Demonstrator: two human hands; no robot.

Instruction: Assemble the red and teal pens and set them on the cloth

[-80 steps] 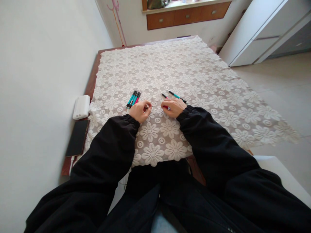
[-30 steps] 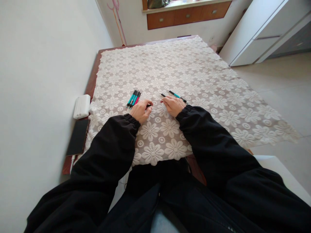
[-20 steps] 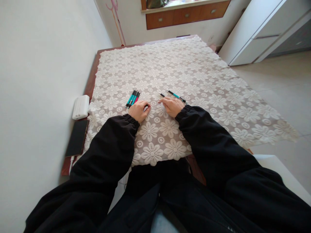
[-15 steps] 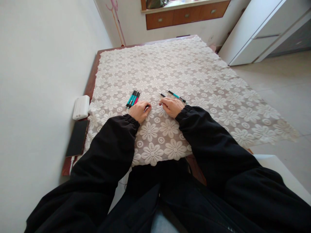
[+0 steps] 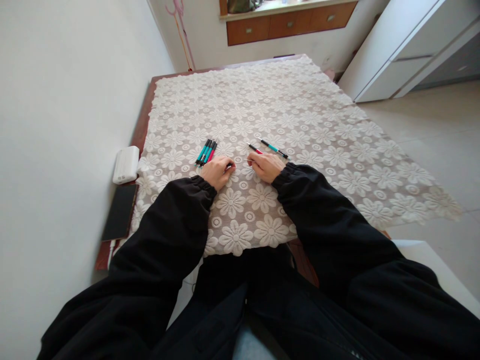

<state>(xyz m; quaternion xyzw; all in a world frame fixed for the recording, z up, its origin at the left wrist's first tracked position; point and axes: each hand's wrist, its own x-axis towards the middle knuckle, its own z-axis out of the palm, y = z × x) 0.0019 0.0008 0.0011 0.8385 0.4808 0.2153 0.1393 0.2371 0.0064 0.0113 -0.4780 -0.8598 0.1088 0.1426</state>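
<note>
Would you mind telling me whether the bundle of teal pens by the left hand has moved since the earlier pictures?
No. The bundle of teal pens lies on the same flowers of the lace tablecloth, just beyond the left hand, as before.

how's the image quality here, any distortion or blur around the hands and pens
Head view: strong wide-angle warp, the wall and cabinet lean outward. Soft daylight, no glare. The left hand, right hand and pen bundle are sharp but small; what the fingers pinch is too fine to resolve.

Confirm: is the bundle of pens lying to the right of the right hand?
No, the bundle of pens lies on the lace tablecloth beyond the left hand, left of the right hand.
</note>
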